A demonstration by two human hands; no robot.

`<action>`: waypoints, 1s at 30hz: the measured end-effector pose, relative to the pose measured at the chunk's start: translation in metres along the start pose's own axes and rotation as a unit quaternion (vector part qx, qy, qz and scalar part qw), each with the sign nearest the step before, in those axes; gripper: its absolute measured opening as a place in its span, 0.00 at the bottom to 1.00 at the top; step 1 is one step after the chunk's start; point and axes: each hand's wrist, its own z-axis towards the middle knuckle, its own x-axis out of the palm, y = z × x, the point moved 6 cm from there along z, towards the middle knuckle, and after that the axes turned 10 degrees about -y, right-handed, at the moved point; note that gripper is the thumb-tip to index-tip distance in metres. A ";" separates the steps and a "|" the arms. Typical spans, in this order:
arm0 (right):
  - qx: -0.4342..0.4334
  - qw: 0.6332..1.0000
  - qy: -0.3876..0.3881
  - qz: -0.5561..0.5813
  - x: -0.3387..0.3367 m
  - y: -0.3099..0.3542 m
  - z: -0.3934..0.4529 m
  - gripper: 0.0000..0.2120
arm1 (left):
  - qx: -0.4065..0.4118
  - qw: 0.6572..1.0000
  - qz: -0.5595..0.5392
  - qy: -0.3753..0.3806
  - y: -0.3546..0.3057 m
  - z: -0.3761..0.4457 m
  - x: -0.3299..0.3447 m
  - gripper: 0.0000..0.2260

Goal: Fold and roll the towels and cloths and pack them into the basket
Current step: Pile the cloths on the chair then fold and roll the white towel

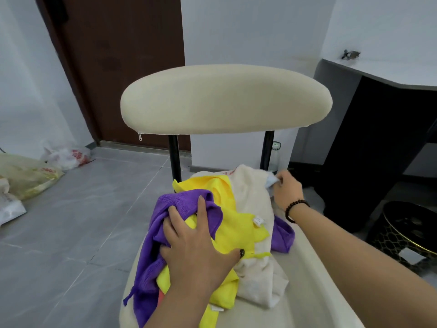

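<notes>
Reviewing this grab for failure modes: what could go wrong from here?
1. The right hand pinches a pale blue cloth under the cream towel; pulling may drag the pile off the chair seat.
2. The left hand presses purple cloth and yellow cloth together, so they could lift tangled.

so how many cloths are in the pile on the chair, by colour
purple cloth: 1 at the left; purple also shows at the right, possibly a second
yellow cloth: 1
cream towel: 1
light blue cloth: 1
total: at least 4
</notes>
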 end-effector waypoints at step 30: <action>-0.191 0.897 -0.281 0.282 -0.200 0.151 -0.053 0.05 | 0.003 0.946 -0.317 -0.067 0.013 0.013 -0.003 0.25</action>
